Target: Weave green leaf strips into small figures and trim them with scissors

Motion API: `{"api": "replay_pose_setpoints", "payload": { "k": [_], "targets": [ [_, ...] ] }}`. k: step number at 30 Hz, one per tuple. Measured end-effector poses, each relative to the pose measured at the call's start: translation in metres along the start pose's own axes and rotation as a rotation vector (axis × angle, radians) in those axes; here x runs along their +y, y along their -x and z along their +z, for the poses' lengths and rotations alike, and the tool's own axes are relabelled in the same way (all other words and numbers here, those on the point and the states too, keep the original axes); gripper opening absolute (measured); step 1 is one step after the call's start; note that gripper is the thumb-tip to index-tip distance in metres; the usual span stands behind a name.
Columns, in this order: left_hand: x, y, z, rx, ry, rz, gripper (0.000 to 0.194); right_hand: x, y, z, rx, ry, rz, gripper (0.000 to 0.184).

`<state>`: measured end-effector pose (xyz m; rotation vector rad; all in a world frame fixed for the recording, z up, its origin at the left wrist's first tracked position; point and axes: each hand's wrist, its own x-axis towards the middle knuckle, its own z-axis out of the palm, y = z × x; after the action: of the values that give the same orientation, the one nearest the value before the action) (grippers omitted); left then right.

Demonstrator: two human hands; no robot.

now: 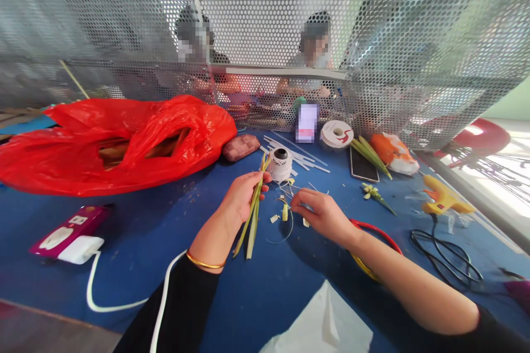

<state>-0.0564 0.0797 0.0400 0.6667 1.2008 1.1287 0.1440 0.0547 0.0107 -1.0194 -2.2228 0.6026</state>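
Long yellow-green leaf strips [253, 226] are gripped in my left hand [246, 193], their lower ends hanging toward me. To the right, my right hand [317, 209] has thumb and forefinger pinched together, and a thin strand [290, 231] curves down from around the fingertips. What exactly the pinch holds is too small to make out. Just beyond both hands stands a white spool [281, 165] with a black top. A small yellow piece [285, 212] and pale scraps lie on the blue table [265, 298] between the hands.
A red plastic bag [199, 132] fills the left, near a brown checkered case [241, 148] and a purple power strip [74, 229]. White sticks [302, 157], a ribbon roll [337, 134], a phone [364, 165] and a yellow glue gun [445, 198] lie right. A perforated screen [265, 11] stands behind.
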Motion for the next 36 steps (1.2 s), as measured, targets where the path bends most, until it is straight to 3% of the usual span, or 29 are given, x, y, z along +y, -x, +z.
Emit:
{"api": "replay_pose_setpoints", "payload": {
  "k": [7, 13, 19, 22, 25, 27, 28, 32, 36],
  "targets": [
    [-0.005, 0.002, 0.006, -0.086, -0.12, -0.018, 0.018, -0.017, -0.002, 0.019, -0.071, 0.079, -0.172, 0.018],
    [-0.011, 0.002, 0.01, -0.114, -0.181, -0.079, 0.018, -0.016, -0.001, 0.028, -0.09, 0.147, -0.234, 0.018],
    [-0.016, -0.003, 0.01, -0.112, -0.199, -0.099, 0.02, -0.021, -0.001, 0.03, -0.123, 0.161, -0.293, 0.021],
    [-0.018, -0.008, 0.007, -0.076, -0.215, -0.079, 0.016, -0.025, -0.002, 0.024, -0.173, 0.063, -0.327, 0.011],
    [-0.018, -0.011, 0.005, -0.047, -0.243, -0.054, 0.014, -0.014, -0.01, 0.014, -0.014, 0.043, -0.173, 0.012],
    [-0.017, -0.01, 0.004, -0.028, -0.266, -0.039, 0.014, 0.002, -0.02, 0.009, 0.207, 0.263, 0.032, 0.018],
    [-0.016, -0.01, 0.005, -0.017, -0.277, -0.033, 0.014, 0.01, -0.025, 0.007, 0.244, 0.323, 0.076, 0.02],
    [-0.014, -0.007, 0.006, 0.004, -0.299, -0.012, 0.016, 0.03, -0.045, 0.006, 0.176, 0.443, 0.025, 0.019],
    [-0.014, -0.007, 0.005, 0.006, -0.296, 0.006, 0.015, 0.029, -0.056, 0.013, 0.12, 0.526, -0.035, 0.021]
  ]
}}
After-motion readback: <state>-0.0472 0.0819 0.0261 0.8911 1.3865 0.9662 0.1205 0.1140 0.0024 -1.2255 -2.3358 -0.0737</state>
